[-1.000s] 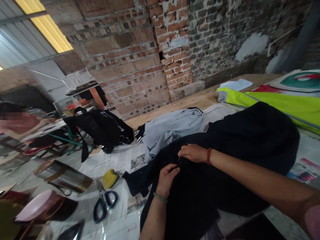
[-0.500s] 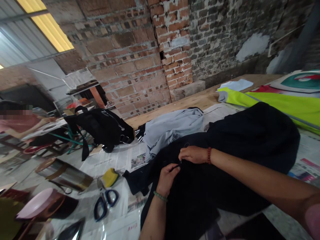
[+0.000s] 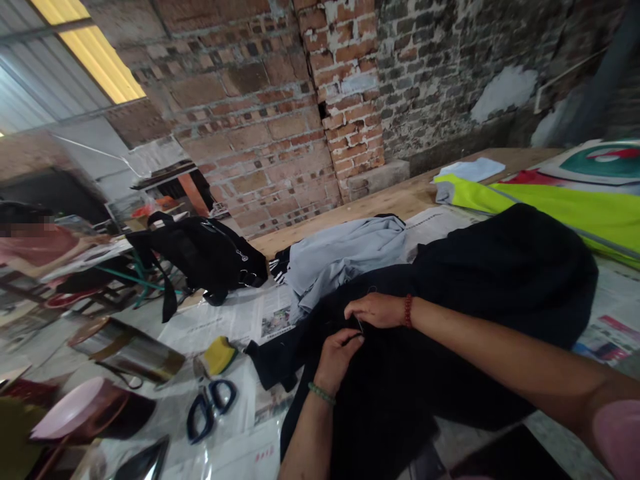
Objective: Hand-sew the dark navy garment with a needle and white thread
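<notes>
A large dark navy garment (image 3: 500, 280) lies bunched across the table and under both hands. My left hand (image 3: 339, 357), with a green bead bracelet at the wrist, pinches a bit of its cloth between thumb and forefinger. Just above and to the right, my right hand (image 3: 376, 311), wearing a red bead bracelet, has its fingers closed on what looks like a sewing needle (image 3: 361, 325). The needle is a thin, shiny sliver pointing down at the left fingertips. A faint loop, perhaps thread, shows above the right knuckles. Exact contact with the cloth is too dark to see.
Left of the garment are blue-handled scissors (image 3: 210, 407), a yellow sponge-like piece (image 3: 220, 355), a metal flask (image 3: 127, 350) and a phone (image 3: 140, 460). Behind lie grey clothing (image 3: 345, 250) and a black backpack (image 3: 215, 257). An iron (image 3: 600, 163) stands far right; another person sits far left.
My right hand has shifted slightly left, and its fingers have tilted over so more of the needle shows. My left hand has barely moved, still pinching the cloth.
</notes>
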`<action>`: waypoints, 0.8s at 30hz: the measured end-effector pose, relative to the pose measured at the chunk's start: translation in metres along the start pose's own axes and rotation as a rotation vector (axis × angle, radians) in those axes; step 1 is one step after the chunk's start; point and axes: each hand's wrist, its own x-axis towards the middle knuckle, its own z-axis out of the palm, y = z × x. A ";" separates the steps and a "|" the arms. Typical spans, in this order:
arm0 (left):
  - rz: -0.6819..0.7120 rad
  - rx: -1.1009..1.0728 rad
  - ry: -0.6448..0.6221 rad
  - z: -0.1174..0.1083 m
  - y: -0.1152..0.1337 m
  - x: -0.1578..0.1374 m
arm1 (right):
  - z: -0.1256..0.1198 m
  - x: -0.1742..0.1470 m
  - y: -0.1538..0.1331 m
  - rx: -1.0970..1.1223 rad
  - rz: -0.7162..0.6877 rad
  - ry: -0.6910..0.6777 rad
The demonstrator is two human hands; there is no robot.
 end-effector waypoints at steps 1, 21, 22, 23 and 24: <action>0.006 0.008 0.007 0.000 0.000 0.000 | 0.000 0.000 -0.001 -0.005 -0.002 -0.004; -0.045 -0.181 0.053 -0.004 0.002 0.002 | 0.012 -0.022 0.000 -0.095 -0.142 0.398; -0.041 -0.184 0.049 -0.004 0.002 0.002 | 0.014 -0.026 -0.002 -0.094 -0.167 0.448; -0.037 -0.188 0.047 -0.004 0.002 0.002 | 0.016 -0.031 -0.004 -0.097 -0.184 0.483; -0.036 -0.193 0.045 -0.004 0.002 0.002 | 0.019 -0.035 -0.006 -0.107 -0.194 0.500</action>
